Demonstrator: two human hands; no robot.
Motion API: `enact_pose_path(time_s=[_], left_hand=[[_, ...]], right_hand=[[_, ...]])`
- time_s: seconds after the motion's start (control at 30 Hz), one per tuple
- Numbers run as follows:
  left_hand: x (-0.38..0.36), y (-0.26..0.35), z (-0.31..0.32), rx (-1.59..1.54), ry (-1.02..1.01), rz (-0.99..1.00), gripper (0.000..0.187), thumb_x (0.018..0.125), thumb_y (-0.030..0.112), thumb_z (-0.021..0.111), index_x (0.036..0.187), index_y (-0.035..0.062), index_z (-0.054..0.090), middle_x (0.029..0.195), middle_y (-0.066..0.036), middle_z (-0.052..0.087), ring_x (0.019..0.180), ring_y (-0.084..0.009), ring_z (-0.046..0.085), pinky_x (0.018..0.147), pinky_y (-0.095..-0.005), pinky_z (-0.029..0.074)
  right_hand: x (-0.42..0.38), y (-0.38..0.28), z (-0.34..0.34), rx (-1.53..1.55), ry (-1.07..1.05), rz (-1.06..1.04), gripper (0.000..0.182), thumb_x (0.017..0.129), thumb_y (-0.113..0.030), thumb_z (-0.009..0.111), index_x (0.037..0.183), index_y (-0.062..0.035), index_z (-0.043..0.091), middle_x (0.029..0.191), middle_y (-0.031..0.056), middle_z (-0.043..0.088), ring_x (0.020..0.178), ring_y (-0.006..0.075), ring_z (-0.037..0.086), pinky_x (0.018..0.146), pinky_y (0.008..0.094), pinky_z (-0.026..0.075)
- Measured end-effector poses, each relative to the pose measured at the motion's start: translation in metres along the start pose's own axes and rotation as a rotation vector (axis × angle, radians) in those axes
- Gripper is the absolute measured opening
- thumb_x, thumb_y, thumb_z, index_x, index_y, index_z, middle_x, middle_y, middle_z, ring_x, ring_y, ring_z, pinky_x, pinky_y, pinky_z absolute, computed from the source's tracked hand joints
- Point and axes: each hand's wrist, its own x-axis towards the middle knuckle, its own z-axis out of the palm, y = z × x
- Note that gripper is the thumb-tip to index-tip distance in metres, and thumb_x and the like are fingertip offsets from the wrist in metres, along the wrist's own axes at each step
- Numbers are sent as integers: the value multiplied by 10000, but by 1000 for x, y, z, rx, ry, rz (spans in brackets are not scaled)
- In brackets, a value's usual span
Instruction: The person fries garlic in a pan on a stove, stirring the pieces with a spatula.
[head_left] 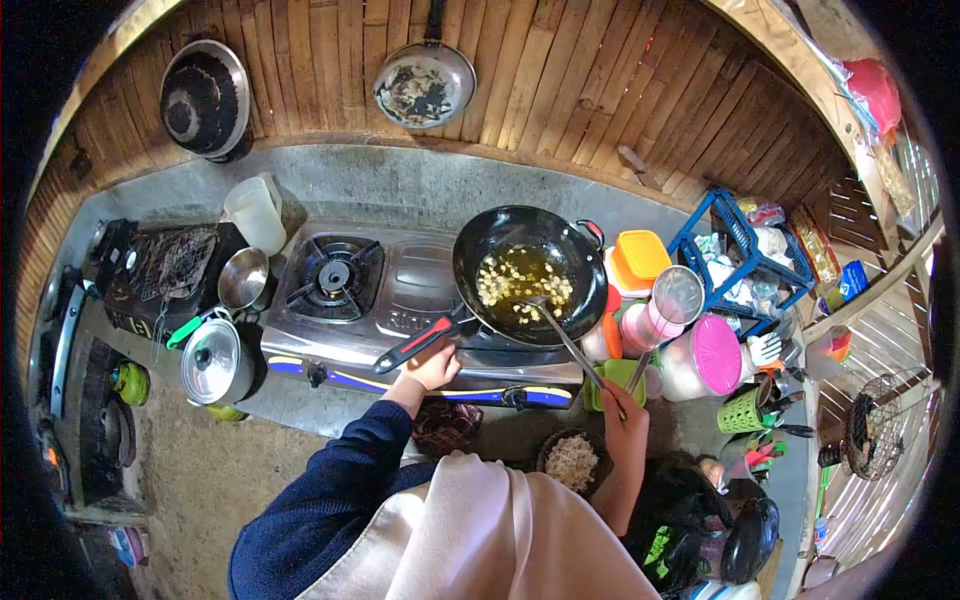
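Note:
Right of centre on the stove, a black wok [470,270] holds yellowish oil with small pale pieces [500,285] floating in it. My right hand [627,410] is closed around the handle of a long metal spatula [575,350], whose head dips into the oil. The wok's black and red handle [412,345] points down to the left. My left hand [432,368] is curled closed right beside and partly below this handle, at the stove's front edge. Its fingertips are hidden, so what it holds, if anything, cannot be made out.
An unlit burner [335,276] is on the stove's left side. Further left are a lidded pot [213,360], a small saucepan [243,278] and a plastic jug [258,215]. Tubs, a pink-lidded container [712,355] and a blue basket [738,245] crowd the right. A bowl [570,462] stands near my body.

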Motion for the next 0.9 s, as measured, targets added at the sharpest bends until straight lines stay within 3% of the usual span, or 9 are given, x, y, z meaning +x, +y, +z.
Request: enact_pose_path(time_s=[0.17,0.23,0.3,0.37,0.4,0.57,0.73,0.83,0.9], left_hand=[[1,5,-5,9,-52,-43,265,744,264,498,818,17,559,844,-163,550,827,-334,542,746,-402,429],[0,1,1,5,37,6,285,746,280,490,816,14,567,872,-171,556,861,-334,537,781,-402,419],[2,0,0,-9,-66,-53,298,749,288,482,812,11,572,897,-177,558,888,-336,531,804,-401,411],[0,1,0,9,-25,-18,295,749,285,482,802,8,567,886,-174,556,879,-333,532,797,-403,412],[1,0,1,6,82,49,241,735,273,515,748,38,564,799,-149,537,790,-326,534,706,-421,431],[-1,-4,7,-34,63,30,243,730,273,515,756,38,571,810,-152,542,795,-325,537,715,-426,431],[-1,-2,5,2,69,11,259,722,277,518,789,36,584,835,-160,548,811,-330,541,725,-425,436],[0,2,-1,-3,36,9,240,750,253,500,752,18,551,842,-173,542,824,-345,531,732,-420,422],[0,2,-1,-5,25,-6,251,756,261,495,767,18,555,849,-170,544,833,-342,532,749,-412,423]], right_hand=[[13,8,25,53,-24,-71,257,849,-134,547,1062,8,576,832,107,614,712,128,549,660,250,440],[17,14,36,53,-33,-93,274,851,-132,540,1087,5,558,856,108,614,724,126,550,667,245,437],[23,24,48,147,-85,-55,288,851,-106,515,1117,2,533,862,100,607,704,130,549,661,245,439],[23,21,54,221,-146,11,308,849,-86,492,1144,0,516,816,89,594,665,123,558,625,239,449],[23,19,59,316,-166,16,322,848,-84,488,1159,-1,506,815,83,585,642,116,559,600,232,451],[24,26,79,558,-176,14,359,883,-70,460,1234,-3,434,884,85,575,597,112,564,575,224,480],[27,33,71,515,-99,49,317,883,-65,446,1183,39,445,937,137,599,616,128,586,577,238,486],[22,42,62,629,35,-49,265,869,-62,473,1114,36,487,858,113,606,561,106,537,530,227,459],[16,39,53,662,105,18,240,869,-71,485,1089,25,501,812,92,596,549,92,512,518,222,449]])
